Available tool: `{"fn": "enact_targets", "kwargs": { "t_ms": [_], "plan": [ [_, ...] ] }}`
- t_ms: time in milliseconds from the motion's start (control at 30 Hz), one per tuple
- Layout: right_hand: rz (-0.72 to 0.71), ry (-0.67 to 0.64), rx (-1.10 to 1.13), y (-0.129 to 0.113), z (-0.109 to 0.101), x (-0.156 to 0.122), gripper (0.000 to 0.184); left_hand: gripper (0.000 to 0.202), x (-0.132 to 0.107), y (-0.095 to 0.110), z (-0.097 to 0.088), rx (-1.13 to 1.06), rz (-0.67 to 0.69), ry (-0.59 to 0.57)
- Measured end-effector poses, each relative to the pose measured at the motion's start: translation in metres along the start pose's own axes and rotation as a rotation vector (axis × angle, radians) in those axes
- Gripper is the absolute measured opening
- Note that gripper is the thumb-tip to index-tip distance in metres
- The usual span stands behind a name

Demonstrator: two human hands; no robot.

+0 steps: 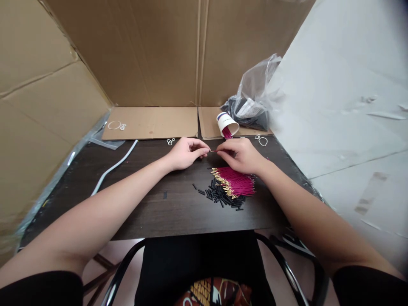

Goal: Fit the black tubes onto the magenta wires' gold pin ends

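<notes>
My left hand [188, 154] is closed in a pinch over the back half of the table, its thumb and fingertips meeting at the gold-coloured end of a short red wire [214, 151]. Whatever sits between those fingertips is too small to make out. From the other side, my right hand [241, 154] pinches the same wire, which spans the small gap between both hands. Just below my right hand lies a bundle of magenta-red wires [239, 182] with gold metal tips pointing left. Short black tubes [219, 193] are heaped against these tips, a few scattered leftward.
Behind my right hand, a paper cup [228, 124] lies tipped with more red wires inside. A clear plastic bag [255, 100] of black pieces stands behind it. Rubber bands [171, 141] and a pale tube [114, 165] lie on the dark table [143, 212]. Cardboard walls [153, 51] enclose the back.
</notes>
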State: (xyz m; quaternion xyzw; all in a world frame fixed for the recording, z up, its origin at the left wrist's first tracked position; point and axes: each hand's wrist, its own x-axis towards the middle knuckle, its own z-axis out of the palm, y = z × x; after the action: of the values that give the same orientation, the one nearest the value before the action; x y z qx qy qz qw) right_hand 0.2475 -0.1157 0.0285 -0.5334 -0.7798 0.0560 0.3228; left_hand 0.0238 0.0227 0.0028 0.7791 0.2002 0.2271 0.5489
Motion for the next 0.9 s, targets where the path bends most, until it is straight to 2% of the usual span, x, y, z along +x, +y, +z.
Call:
{"fn": "enact_targets", "kwargs": {
  "t_ms": [400, 533, 667, 733, 800, 900],
  "plan": [
    [-0.029, -0.026, 0.023, -0.001, 0.008, -0.001, 0.023, 0.020, -0.002, 0.002, 0.004, 0.035, 0.006, -0.036],
    [-0.003, -0.012, 0.023, 0.001, 0.004, 0.000, 0.019, 0.026, 0.000, 0.001, 0.003, 0.018, 0.016, 0.026],
    [0.036, -0.037, 0.001, 0.012, 0.004, 0.000, 0.015, 0.017, -0.002, 0.001, 0.004, 0.081, 0.026, 0.112],
    [0.048, -0.063, -0.013, 0.018, 0.006, -0.001, 0.013, 0.014, -0.005, 0.003, 0.004, 0.204, 0.064, 0.068],
    [0.065, -0.079, -0.025, 0.022, 0.007, -0.001, 0.010, 0.016, -0.009, 0.006, 0.005, 0.334, 0.135, -0.027],
    [0.099, -0.099, -0.040, 0.019, 0.000, -0.001, 0.008, 0.016, -0.012, 0.011, 0.005, 0.385, 0.203, -0.147]
  ]
}}
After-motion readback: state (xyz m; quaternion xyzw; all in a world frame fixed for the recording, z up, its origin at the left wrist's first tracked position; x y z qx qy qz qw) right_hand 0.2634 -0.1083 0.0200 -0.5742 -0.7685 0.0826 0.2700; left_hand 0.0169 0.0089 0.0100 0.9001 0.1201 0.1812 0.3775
